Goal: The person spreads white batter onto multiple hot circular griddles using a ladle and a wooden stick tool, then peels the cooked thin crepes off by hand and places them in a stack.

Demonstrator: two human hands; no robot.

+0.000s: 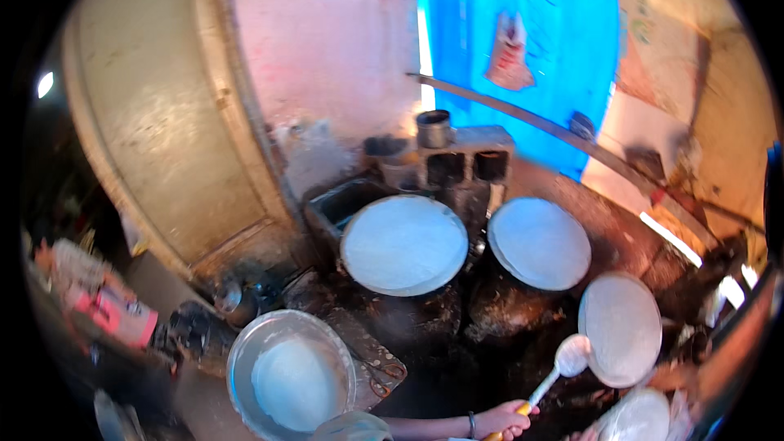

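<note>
My left hand, with a dark bracelet at the wrist, grips the yellow handle of a long ladle. The ladle's white-coated bowl overlaps the left edge of a pale round plate or pan. At the bottom edge, fingers of my right hand show beside a smaller pale disc; the rest of this hand is unclear. Two larger white-topped round pans sit over dark, sooty supports. A large metal basin at lower left holds a white mixture.
Scissors lie on a stained slab beside the basin. Behind the pans stand a concrete block with a metal pot on it and a dark trough. A wooden bar crosses the blue sheet.
</note>
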